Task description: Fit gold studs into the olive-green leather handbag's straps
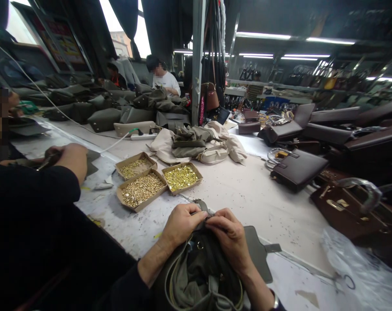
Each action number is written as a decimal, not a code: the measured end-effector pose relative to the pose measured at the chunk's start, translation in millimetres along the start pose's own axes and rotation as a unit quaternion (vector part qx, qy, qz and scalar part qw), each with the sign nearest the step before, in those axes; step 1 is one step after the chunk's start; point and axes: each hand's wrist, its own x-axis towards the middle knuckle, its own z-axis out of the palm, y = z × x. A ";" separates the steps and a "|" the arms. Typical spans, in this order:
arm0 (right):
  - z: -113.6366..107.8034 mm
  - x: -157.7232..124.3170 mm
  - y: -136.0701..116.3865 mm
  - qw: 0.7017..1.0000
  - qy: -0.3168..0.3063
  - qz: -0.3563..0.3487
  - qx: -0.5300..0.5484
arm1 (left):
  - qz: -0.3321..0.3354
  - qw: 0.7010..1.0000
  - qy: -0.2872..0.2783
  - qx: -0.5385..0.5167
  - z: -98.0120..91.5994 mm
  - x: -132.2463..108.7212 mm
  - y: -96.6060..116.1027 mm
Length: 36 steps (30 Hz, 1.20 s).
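Right in front of me stands an olive-green bag [196,276], its mouth open toward me and a gold eyelet showing inside. My left hand [183,222] pinches the far rim of the bag, near a short strap. Close beside it, my right hand [230,235] grips the same rim, thumb and fingers pressed together. Whatever small part may lie between the fingertips is hidden. A grey-green flap [258,252] of the bag lies out to the right on the table. Beyond my hands sit cardboard trays of small gold metal pieces: one tray [140,207], another [198,178] and a third [118,170].
Folded beige and olive bags [196,149] lie past the trays. Brown handbags [299,170] crowd the right side, with clear plastic wrap [354,259] nearer me. A co-worker's arm [72,162] reaches in at left. Behind stand a post [197,65] and a power strip [144,136].
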 end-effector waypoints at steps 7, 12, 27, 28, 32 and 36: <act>-0.4 0.5 0.9 1.000 -0.009 -0.001 0.001 | -0.009 1.000 0.006 -0.005 0.2 -0.2 -1.5; 1.2 0.4 0.7 1.000 -0.003 0.000 0.004 | -0.003 1.000 0.004 -0.004 0.2 -1.5 -2.5; 3.8 6.7 -8.1 0.999 -0.001 0.030 0.035 | -0.014 0.999 0.006 -0.039 -2.1 -5.9 1.4; 3.6 7.2 -8.2 0.998 0.000 0.037 0.043 | -0.014 0.999 0.005 -0.038 -1.7 -5.6 0.9; 2.4 9.0 -9.4 0.996 0.001 0.071 0.055 | -0.010 0.999 0.002 -0.033 -0.1 -4.3 -0.1; 0.9 12.2 -11.5 0.993 -0.004 0.109 0.052 | -0.009 1.000 0.003 -0.029 1.1 -2.9 -1.8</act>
